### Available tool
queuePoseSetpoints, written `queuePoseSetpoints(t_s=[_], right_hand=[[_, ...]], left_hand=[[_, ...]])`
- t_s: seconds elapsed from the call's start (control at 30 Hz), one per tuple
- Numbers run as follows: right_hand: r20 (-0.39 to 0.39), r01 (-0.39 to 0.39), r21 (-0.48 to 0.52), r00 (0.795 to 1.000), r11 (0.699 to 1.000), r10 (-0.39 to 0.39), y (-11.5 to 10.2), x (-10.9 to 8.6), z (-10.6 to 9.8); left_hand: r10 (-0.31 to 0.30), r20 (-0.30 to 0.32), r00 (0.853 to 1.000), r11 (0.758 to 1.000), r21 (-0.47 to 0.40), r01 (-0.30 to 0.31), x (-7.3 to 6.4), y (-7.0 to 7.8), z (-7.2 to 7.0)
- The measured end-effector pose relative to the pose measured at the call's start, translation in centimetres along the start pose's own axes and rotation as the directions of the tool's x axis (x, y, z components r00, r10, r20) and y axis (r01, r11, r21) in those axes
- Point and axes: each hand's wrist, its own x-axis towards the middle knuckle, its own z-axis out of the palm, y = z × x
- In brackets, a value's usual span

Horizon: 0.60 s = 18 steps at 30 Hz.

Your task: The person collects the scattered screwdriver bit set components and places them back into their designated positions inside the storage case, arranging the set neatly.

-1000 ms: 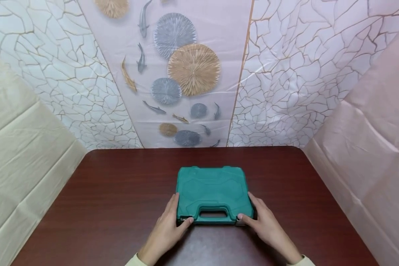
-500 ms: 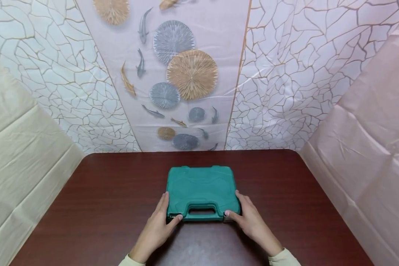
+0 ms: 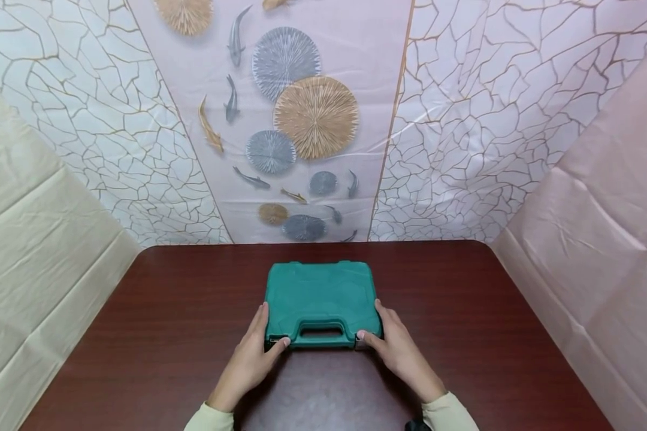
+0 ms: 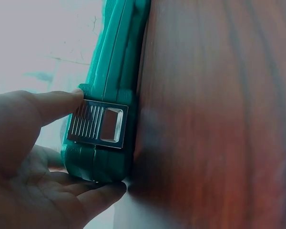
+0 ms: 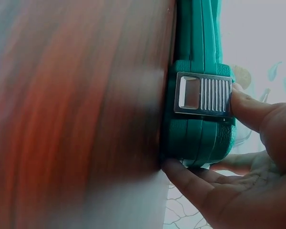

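Note:
A green hard plastic carrying case [image 3: 320, 290] lies flat on the brown table, its handle side toward me and its lid closed. My left hand [image 3: 248, 359] holds the front left corner, with the thumb on the top edge by the latch and the fingers along the side. The right hand [image 3: 401, 353] grips the opposite front corner in the same way. In the left wrist view a ribbed metal latch [image 4: 99, 123] sits flat against the case under the thumb. A matching latch [image 5: 203, 94] shows in the right wrist view. The case's contents are hidden.
Dark reddish-brown wood-grain table [image 3: 156, 335] spreads around the case. Behind it hangs a patterned cloth backdrop [image 3: 315, 117] with fish and round motifs. Pale fabric walls [image 3: 598, 239] slope along both sides.
Both hands have shifted the case to the left and slightly away from me across the table. Their hold on its corners looks the same. The head view has shifted a little.

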Motion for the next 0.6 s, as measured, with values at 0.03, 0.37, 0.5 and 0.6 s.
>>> queuePoseSetpoints(t_s=[0.03, 0.37, 0.5, 0.6], right_hand=[[0.001, -0.004, 0.003, 1.0, 1.0, 0.004, 0.0, 0.0, 0.0], [0.017, -0.036, 0.005, 0.999, 0.999, 0.036, 0.3, 0.0, -0.8], [0.043, -0.055, 0.003, 0.998, 0.999, 0.055, 0.6, 0.3, -1.2], [0.048, -0.055, -0.007, 0.997, 0.998, 0.055, 0.8, 0.3, -1.4]], left_hand=[[0.002, -0.001, 1.0, 1.0, -0.003, -0.002, 0.0, 0.0, 0.0], [0.002, 0.007, 1.0, 1.0, -0.027, -0.002, 0.7, 0.0, 0.3], [-0.012, -0.003, 1.0, 1.0, -0.026, 0.011, 0.8, 0.3, 0.2], [-0.01, 0.0, 1.0, 1.0, -0.016, 0.01, 0.9, 0.5, 0.0]])
